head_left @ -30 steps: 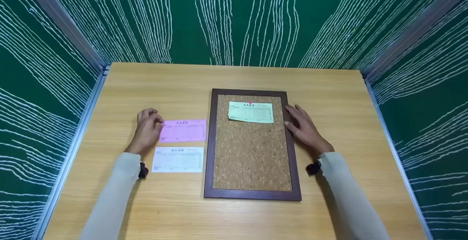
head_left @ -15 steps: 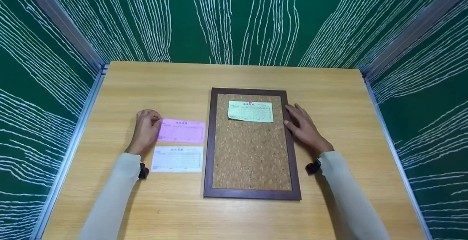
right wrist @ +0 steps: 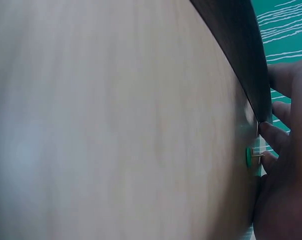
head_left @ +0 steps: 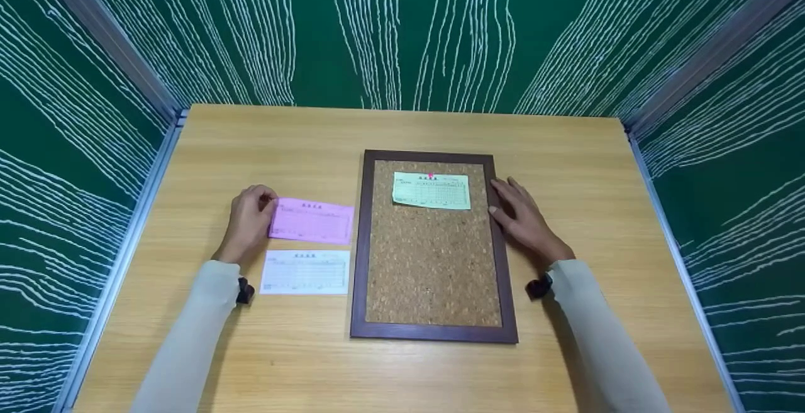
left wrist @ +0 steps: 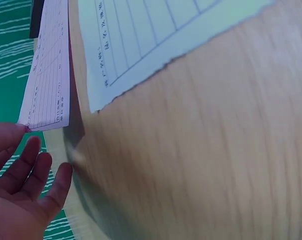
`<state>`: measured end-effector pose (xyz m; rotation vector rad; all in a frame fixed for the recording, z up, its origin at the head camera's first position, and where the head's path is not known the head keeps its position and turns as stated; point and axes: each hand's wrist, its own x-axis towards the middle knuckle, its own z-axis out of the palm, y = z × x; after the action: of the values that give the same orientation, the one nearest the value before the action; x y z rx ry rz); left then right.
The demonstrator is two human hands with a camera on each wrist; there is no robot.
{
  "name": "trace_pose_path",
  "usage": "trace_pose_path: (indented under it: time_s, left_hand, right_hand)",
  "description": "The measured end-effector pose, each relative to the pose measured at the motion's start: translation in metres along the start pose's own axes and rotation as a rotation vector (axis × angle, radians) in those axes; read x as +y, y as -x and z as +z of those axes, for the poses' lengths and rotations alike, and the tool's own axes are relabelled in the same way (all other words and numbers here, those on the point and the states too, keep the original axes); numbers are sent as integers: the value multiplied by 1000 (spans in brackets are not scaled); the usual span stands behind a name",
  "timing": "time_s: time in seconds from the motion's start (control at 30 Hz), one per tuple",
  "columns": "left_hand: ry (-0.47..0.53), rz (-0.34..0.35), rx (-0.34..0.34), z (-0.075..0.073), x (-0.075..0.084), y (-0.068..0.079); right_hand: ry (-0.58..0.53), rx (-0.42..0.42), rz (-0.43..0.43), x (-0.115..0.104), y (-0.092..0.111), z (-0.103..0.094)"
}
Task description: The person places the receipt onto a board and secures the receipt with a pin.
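Observation:
My left hand pinches a pink printed slip between thumb and fingertips at its upper left corner. In the left wrist view, that end of the pink slip is lifted off the table, and the other fingers are spread. A white printed slip lies flat just below it. My right hand rests against the right side of a brown-framed corkboard. A pale green slip hangs on the cork under a pink pushpin. Close to the right fingers is a green pushpin, hidden in the head view.
The corkboard lies right of the loose slips on a light wooden table. Green panels with white wavy lines enclose the table at the back and both sides.
My left hand has taken hold of the pink slip's left corner and raised it; the slip has tilted and shifted slightly up. The right hand and corkboard stay put.

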<state>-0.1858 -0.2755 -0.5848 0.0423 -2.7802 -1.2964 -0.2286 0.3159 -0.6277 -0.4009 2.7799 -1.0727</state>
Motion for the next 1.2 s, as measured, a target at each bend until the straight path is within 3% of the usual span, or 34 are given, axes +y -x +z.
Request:
trace_pose_path:
  time_s: [0.23, 0.97, 1.2]
  left_hand:
    - [33, -11, -23, -2, 2, 2]
    - [36, 18, 14, -7, 5, 3]
    - [59, -18, 19, -9, 10, 3]
  right_hand:
    - [1, 0, -4, -1, 0, 0]
    - [-3, -3, -8, 0, 0, 0]
    - [-5, -5, 5, -1, 1, -1]
